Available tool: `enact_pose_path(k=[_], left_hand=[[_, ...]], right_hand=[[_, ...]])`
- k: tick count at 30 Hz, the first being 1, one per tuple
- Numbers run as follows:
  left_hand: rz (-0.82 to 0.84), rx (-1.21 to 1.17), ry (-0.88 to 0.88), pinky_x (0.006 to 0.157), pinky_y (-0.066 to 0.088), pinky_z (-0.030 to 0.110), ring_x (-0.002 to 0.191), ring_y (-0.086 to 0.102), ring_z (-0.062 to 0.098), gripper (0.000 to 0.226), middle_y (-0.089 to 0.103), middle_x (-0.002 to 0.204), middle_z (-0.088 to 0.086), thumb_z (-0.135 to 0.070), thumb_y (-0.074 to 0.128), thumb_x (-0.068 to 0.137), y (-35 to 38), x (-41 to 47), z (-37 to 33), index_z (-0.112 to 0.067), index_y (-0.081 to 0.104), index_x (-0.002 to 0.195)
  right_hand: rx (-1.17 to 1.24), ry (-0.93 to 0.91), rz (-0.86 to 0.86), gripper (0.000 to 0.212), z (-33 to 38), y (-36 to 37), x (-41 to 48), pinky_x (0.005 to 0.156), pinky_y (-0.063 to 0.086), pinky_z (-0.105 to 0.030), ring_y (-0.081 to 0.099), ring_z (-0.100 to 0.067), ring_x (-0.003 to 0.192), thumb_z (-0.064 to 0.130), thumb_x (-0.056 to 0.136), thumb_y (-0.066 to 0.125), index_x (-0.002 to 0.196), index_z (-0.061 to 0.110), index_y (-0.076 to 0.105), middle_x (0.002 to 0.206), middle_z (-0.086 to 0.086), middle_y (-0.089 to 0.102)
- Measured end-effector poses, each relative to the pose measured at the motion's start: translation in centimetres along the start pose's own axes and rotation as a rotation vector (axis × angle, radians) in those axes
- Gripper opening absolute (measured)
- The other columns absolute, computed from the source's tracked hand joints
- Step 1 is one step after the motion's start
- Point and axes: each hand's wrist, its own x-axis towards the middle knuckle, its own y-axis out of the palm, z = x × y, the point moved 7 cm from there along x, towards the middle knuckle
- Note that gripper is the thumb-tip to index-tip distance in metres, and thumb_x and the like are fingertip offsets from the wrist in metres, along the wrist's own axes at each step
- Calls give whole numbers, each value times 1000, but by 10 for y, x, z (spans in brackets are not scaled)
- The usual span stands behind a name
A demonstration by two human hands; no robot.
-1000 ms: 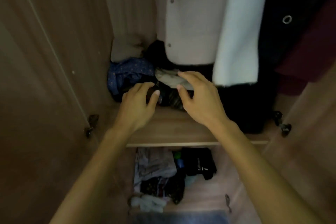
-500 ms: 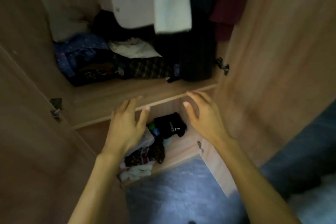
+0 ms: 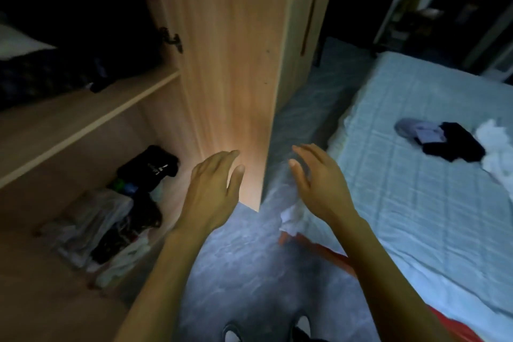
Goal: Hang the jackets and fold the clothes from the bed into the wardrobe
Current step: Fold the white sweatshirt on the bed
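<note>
Left hand [image 3: 213, 189] and right hand [image 3: 319, 183]: both released, fingers relaxed, grasping nothing, raised near the open wardrobe door [image 3: 236, 64]. Clothes [image 3: 455, 144] lie heaped on the bed [image 3: 402, 203], far right. Blurred dark items on the left shelf [image 3: 91, 108] are possibly garments.

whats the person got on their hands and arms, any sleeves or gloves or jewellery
No gloves: the left hand and right hand are bare. The left forearm and right forearm are bare too, with no sleeve or cuff as far as the frame reaches. No watch, bracelet or ring can be made out, though the picture is dim and slightly blurred.
</note>
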Motion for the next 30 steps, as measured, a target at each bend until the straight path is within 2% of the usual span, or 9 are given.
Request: enact_pose_path(k=[3, 7, 10, 14, 21, 24, 27, 30], left_hand=[[64, -20, 105, 105, 36, 41, 121, 50, 22, 58, 56, 132, 4, -48, 23, 96, 36, 5, -52, -14, 51, 133], [130, -44, 199, 107, 34, 38, 123, 49, 20, 62, 54, 134, 1, -55, 22, 94, 85, 4, -130, -17, 50, 134], [160, -54, 266, 102, 37, 34, 119, 51, 21, 59, 57, 130, 1, -53, 25, 93, 123, 0, -197, -17, 53, 130], [229, -108, 313, 104, 37, 43, 122, 50, 20, 62, 56, 133, 0, -58, 25, 91, 183, -9, -285, -19, 53, 131], [322, -143, 395, 111, 26, 32, 129, 43, 12, 58, 50, 139, -6, -57, 27, 92, 263, -22, -399, -24, 48, 135], [360, -126, 432, 108, 24, 28, 128, 43, 13, 56, 50, 139, -5, -54, 28, 93, 290, -16, -428, -24, 47, 136], [389, -133, 453, 109, 27, 32, 127, 44, 13, 59, 50, 138, -5, -58, 26, 92, 316, -4, -446, -23, 47, 135], [411, -179, 452, 110, 32, 37, 127, 45, 13, 63, 51, 137, -4, -61, 24, 90, 345, 16, -463, -23, 48, 135]], right_hand=[[4, 88, -85, 43, -44, -42, -30, 96, 39, -26, 57, -24, 110, 38, 96, 43, 120, 8, 62, 121, -10, 62], [-2, 188, -145, 43, -110, -93, -72, 97, 37, -22, 57, -21, 111, 39, 96, 42, 121, 11, 62, 121, -6, 62], [-7, 237, -205, 41, -159, -140, -106, 95, 35, -20, 56, -18, 110, 38, 96, 44, 120, 11, 62, 119, -5, 63], [-16, 324, -287, 39, -228, -206, -153, 94, 37, -20, 57, -17, 110, 36, 95, 45, 121, 12, 62, 119, -3, 63], [-42, 452, -383, 39, -321, -283, -215, 92, 28, -9, 56, -16, 110, 35, 94, 47, 121, 12, 62, 119, -3, 64], [-39, 495, -413, 39, -352, -296, -226, 94, 31, -13, 57, -17, 111, 36, 93, 46, 120, 13, 62, 119, -3, 64], [-31, 525, -437, 38, -382, -303, -227, 95, 40, -24, 59, -19, 109, 35, 93, 47, 120, 13, 63, 118, -3, 65], [-25, 548, -429, 39, -412, -307, -220, 97, 44, -30, 58, -17, 111, 37, 94, 47, 121, 14, 61, 120, -2, 64]])
